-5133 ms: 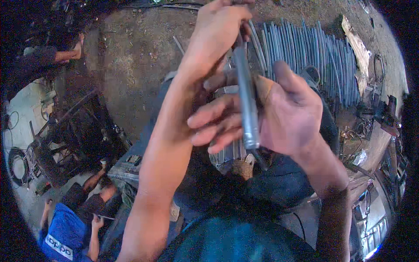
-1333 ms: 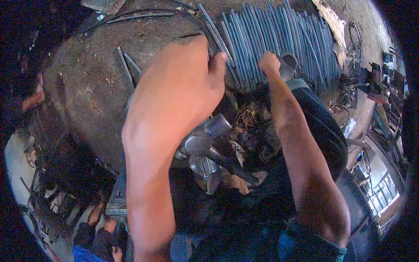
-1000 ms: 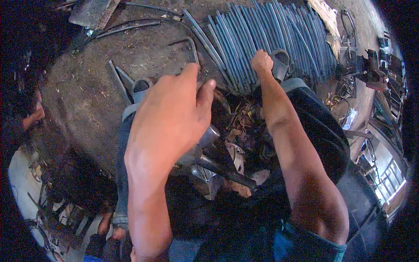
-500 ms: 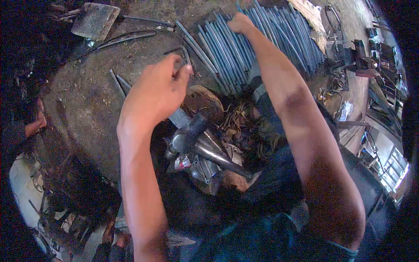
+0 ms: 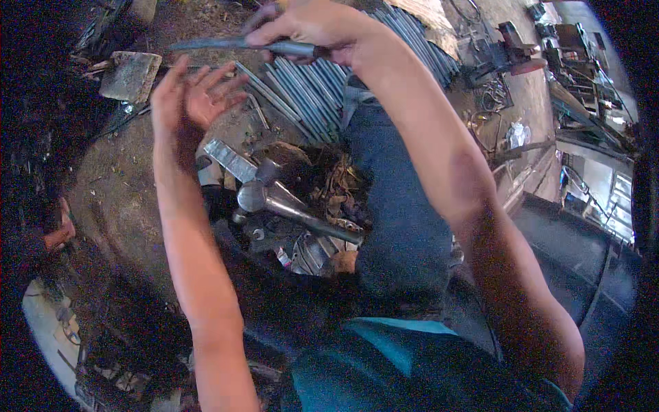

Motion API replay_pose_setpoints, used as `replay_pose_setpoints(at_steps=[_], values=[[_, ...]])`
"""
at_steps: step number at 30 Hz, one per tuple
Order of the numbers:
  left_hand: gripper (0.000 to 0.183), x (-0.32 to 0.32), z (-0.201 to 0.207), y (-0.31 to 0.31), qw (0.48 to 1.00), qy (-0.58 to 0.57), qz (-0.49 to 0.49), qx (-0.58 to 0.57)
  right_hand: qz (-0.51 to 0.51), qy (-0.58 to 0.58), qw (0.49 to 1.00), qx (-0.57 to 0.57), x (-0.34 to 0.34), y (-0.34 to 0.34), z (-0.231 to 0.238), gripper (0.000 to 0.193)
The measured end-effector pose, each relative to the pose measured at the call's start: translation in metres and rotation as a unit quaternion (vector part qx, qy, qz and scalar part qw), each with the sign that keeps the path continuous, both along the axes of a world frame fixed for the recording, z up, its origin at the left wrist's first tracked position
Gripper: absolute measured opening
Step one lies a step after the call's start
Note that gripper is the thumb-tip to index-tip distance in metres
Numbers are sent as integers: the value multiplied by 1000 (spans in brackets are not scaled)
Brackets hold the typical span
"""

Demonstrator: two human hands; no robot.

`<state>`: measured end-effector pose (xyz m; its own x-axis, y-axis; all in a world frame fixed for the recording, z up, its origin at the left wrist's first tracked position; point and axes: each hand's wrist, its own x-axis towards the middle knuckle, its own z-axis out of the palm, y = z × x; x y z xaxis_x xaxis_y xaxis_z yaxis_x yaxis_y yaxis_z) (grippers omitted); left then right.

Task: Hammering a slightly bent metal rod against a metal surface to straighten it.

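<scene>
The right hand (image 5: 321,24) had swung off the pile (image 5: 302,86) at 12 o'clock, its fingers closed round a rod (image 5: 292,48) at 11, apparently freshly picked up. At 10, the left hand (image 5: 195,103) had uncurled, empty, fingers spread.

Grey rod (image 5: 230,42), probably metal, now raised in the right hand (image 5: 312,26)

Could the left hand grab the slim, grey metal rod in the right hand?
Probably yes: the left hand is open just below the left end of the grey metal rod, with nothing visible between. The right hand grips it farther along, leaving that end free, though depth is unclear.
</scene>
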<state>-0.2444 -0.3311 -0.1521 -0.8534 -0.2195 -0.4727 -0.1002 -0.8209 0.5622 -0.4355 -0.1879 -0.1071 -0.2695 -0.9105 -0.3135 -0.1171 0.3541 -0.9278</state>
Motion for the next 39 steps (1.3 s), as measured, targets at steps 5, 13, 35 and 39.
replay_pose_setpoints(at_steps=[5, 13, 35, 39], values=[[40, 28, 24, -19, 951, 185, 228, 99, 76, -4, 992, -103, 44, 12, 11, 35], [32, 44, 24, -27, 883, 338, 274, 173, -64, -390, 913, -98, 40, 19, -28, 54], [35, 23, 18, -44, 828, 349, 403, 174, -101, -726, 543, -409, 59, -27, -22, 85], [33, 16, 16, -33, 811, 286, 462, 218, -66, -679, 594, -426, 51, -22, -6, 86]])
